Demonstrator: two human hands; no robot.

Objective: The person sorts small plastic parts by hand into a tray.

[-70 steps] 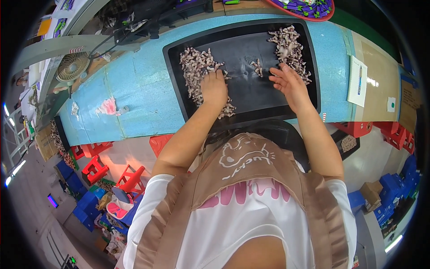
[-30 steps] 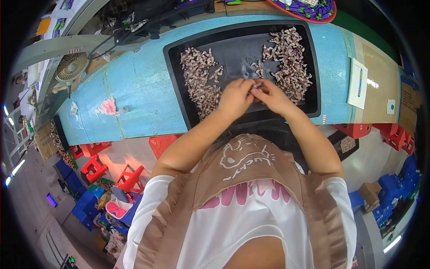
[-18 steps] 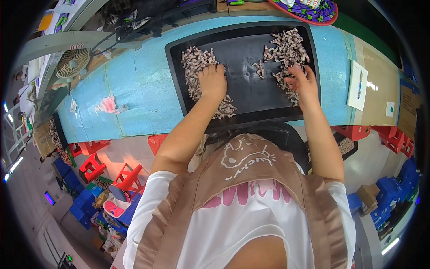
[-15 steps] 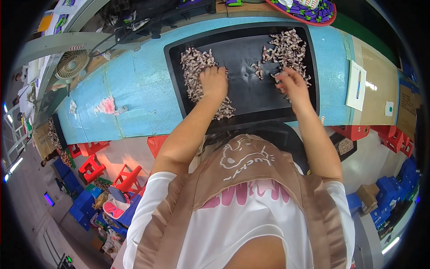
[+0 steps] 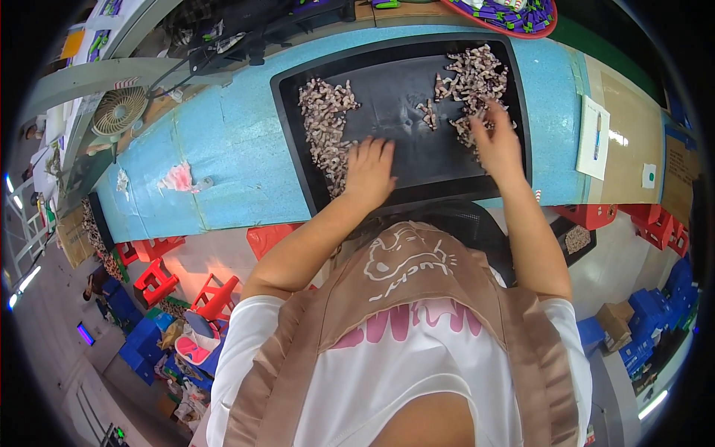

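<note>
A large black tray (image 5: 406,167) lies on the table, holding many small brown-and-whitish figure-like pieces. They form a long heap along the left side (image 5: 322,123) and a second heap at the right (image 5: 477,78). A small clump (image 5: 428,115) sits apart, just left of the right heap. My left hand (image 5: 370,171) rests palm down by the near end of the left heap, fingers stretched out and holding nothing I can see. Over the near part of the right heap is my right hand (image 5: 497,145), thumb and fingers apart, with no piece visible between them.
The tray stands on a light-blue table covering (image 5: 238,134). Beyond it is a red basin (image 5: 514,30) of purple-and-green items. White paper with a pen (image 5: 593,141) lies to the right. A fan (image 5: 119,112) and crumpled pink-and-white scrap (image 5: 179,177) are leftward; red stools (image 5: 156,283) stand below.
My left hand has come off the left heap, moving nearer to me and slightly right, its fingers straightening. My right hand has shifted a little to the right, beside the right heap.
</note>
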